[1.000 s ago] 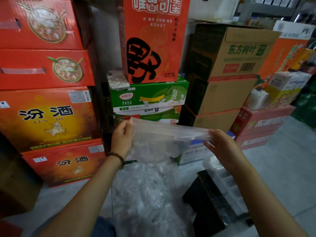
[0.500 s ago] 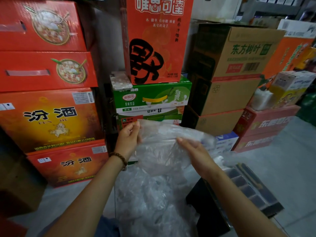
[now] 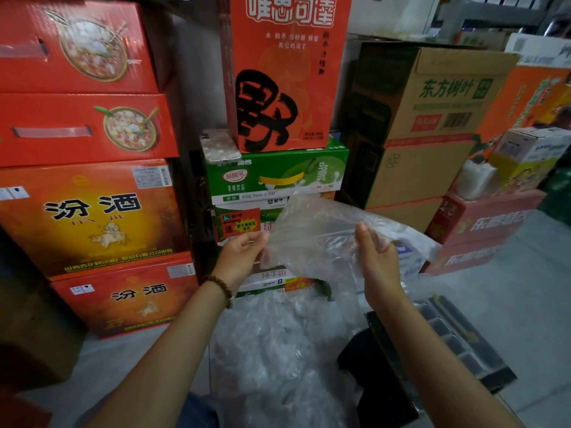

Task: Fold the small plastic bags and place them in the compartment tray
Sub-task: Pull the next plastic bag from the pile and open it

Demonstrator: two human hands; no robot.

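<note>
Towering at the back, the stacked boxes (image 3: pixel 92 211) fill most of the view. Below them a loose pile of bags (image 3: pixel 278 350) sits between the person's arms. The tray (image 3: pixel 457 335) lies low down to the right of the pile, its dark compartments partly showing; whether any folded bag is in it cannot be made out.

The bag (image 3: pixel 318 239) in work is held up in the air, above the pile. A second ago it was stretched wide between the two hands; now the hands have closed in and the film sags and bunches. The left hand (image 3: pixel 241 257) pinches its left edge with curled fingers. The right hand (image 3: pixel 377 257), fingers straight and palm turned inward, presses flat against the plastic rather than gripping it. That looks like the first fold beginning, so this bag is some steps from the tray. A bead bracelet (image 3: pixel 221 287) circles the left wrist.
</note>
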